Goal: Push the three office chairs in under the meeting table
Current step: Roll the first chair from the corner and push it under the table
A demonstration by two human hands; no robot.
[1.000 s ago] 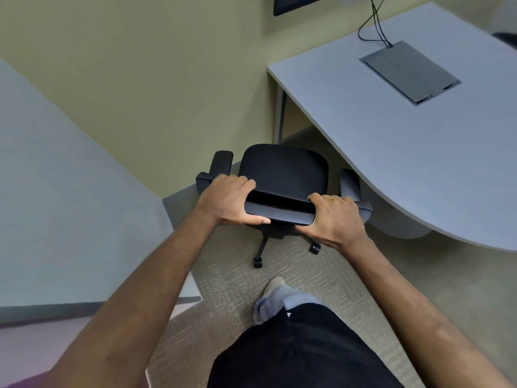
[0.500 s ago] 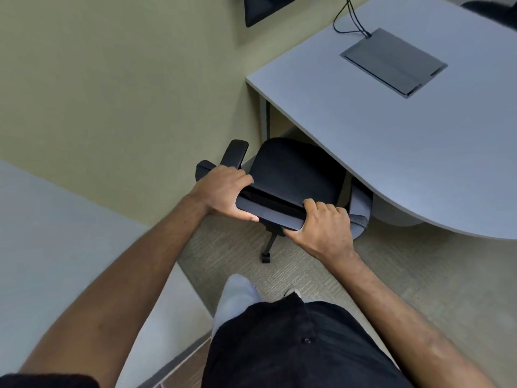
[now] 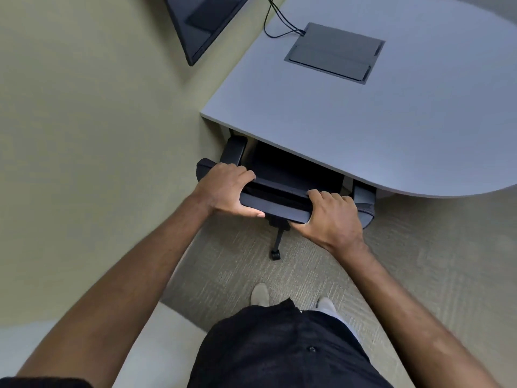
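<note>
A black office chair (image 3: pixel 282 204) stands at the near edge of the grey meeting table (image 3: pixel 377 130). Its seat is mostly hidden under the tabletop, and both armrests reach under the edge. My left hand (image 3: pixel 225 190) grips the left end of the backrest's top. My right hand (image 3: pixel 330 218) grips the right end of the same backrest. One caster and a base leg show on the carpet below the backrest. No other chair is in sight.
A grey cable hatch (image 3: pixel 334 51) with a black cable sits flush in the tabletop. A dark screen (image 3: pixel 201 21) hangs on the green wall at the top left. A pale surface (image 3: pixel 117 331) lies at the lower left. My feet stand on beige carpet (image 3: pixel 419 275).
The chair has rolled forward from open floor until its seat went under the tabletop. Both hands stayed on the backrest and I stepped forward after it.
</note>
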